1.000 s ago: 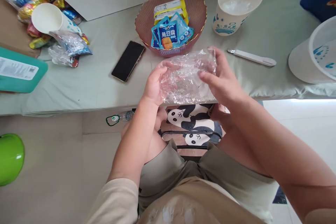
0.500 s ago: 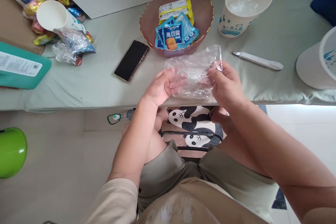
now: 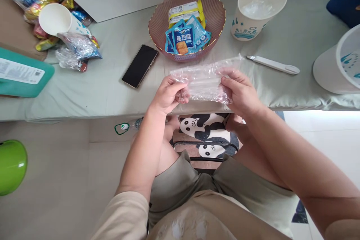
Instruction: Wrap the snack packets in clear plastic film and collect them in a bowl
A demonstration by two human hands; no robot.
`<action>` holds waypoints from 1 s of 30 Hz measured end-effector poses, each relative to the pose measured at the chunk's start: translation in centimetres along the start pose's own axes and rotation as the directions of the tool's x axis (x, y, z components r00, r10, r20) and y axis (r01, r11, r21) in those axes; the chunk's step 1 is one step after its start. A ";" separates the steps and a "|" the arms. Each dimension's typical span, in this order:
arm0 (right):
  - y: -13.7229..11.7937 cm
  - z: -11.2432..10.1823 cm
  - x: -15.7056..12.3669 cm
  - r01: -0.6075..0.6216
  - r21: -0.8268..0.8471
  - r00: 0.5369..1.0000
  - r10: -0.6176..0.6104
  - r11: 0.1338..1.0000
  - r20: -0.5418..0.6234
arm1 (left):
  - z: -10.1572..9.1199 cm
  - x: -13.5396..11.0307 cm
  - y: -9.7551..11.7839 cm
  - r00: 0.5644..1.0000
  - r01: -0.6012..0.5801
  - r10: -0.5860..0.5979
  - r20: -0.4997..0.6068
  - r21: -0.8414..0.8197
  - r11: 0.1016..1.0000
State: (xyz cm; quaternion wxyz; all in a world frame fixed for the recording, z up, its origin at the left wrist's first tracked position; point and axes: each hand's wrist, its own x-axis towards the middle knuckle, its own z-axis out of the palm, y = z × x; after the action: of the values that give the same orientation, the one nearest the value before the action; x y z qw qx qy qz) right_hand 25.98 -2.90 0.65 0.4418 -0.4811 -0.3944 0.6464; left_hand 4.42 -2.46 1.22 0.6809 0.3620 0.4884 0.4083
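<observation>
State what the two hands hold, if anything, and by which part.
A flat piece of clear, crinkled plastic film: the left hand grips its left end, and the right hand grips its right end.

Plastic wrapper [image 3: 204,84] between left hand [image 3: 170,95] and right hand [image 3: 242,92] at the near edge of the bench [image 3: 98,99], bowl [image 3: 215,15] of packets [image 3: 184,35] behind the wrapper, phone [image 3: 140,66] left of the bowl, cutter [image 3: 274,64] to its right, cup [image 3: 246,26] behind the cutter, second cup [image 3: 326,67] far right.
</observation>
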 end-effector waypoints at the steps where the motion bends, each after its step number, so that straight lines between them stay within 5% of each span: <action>1: 0.0 0.1 0.1 0.004 0.026 1.000 -0.004 1.000 0.003 | 0.0 0.0 0.0 1.000 0.003 -0.003 0.002 -0.038 0.999; 6: -0.6 -0.1 0.4 0.023 0.014 0.999 -0.023 1.000 0.033 | -0.4 0.3 0.6 0.999 0.024 -0.020 0.037 -0.102 0.994; 10: -1.0 -0.8 0.3 0.078 -0.177 0.996 -0.070 0.981 0.052 | -0.7 0.5 0.6 0.999 0.036 -0.034 0.032 -0.040 0.999; 16: -0.3 -2.1 0.5 0.226 -0.618 0.973 -0.205 0.753 0.106 | -0.8 0.7 -0.5 0.984 -0.177 0.177 0.018 0.178 0.968; 20: -0.8 -3.7 1.1 0.313 -0.524 0.936 -0.351 0.792 0.029 | -0.6 0.4 -0.3 0.974 -0.211 0.179 0.139 0.269 0.940; 24: -2.2 -3.7 0.9 0.146 -0.259 0.976 -0.096 0.955 0.194 | 0.3 0.3 0.3 0.958 -0.214 0.144 0.247 0.286 0.934; 27: -2.7 -2.4 0.3 -0.077 -0.364 0.891 0.228 0.928 0.393 | 0.8 0.7 0.2 0.951 -0.293 0.238 0.197 0.326 0.899; 30: -2.6 -1.4 -0.1 -0.140 -0.466 0.826 0.363 0.873 0.432 | 0.8 1.3 -0.4 0.930 -0.359 0.359 0.079 0.401 0.842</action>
State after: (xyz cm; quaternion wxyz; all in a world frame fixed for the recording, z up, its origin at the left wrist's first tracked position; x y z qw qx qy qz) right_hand 27.82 -2.11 2.76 0.1186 -0.4254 -0.5558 0.7043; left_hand 5.52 -1.52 0.58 0.5017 0.5815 0.4861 0.4170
